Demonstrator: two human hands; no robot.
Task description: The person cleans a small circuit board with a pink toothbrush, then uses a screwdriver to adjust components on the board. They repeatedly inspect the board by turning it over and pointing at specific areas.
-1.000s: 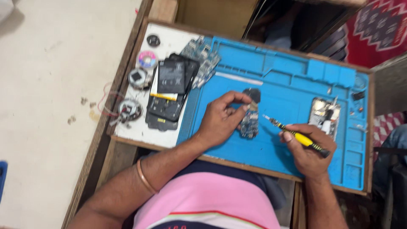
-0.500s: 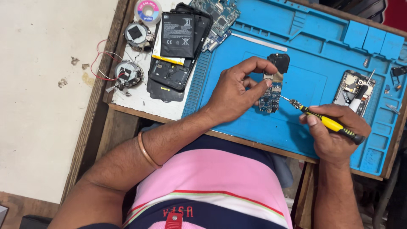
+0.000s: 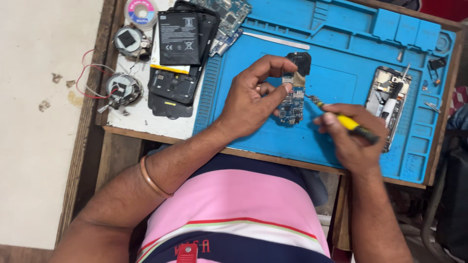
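My left hand (image 3: 254, 97) pinches a small blue phone circuit board (image 3: 293, 106) and holds it down on the blue repair mat (image 3: 341, 53). A black camera module (image 3: 301, 62) sits at the board's top end. In my right hand (image 3: 347, 136) is a yellow and black screwdriver (image 3: 347, 122), its tip touching the board's right edge.
A stack of black phone backs with a battery (image 3: 178, 53) lies left of the mat. An opened phone frame (image 3: 390, 100) rests at the mat's right. Another circuit board (image 3: 226, 12), solder wick reels (image 3: 140, 10), round wired parts (image 3: 122, 87) and a metal spudger (image 3: 275, 41) lie around.
The camera has drawn closer and lower over the work. My right hand has brought the screwdriver tip in from the right to the board's edge; my left hand still holds the board.
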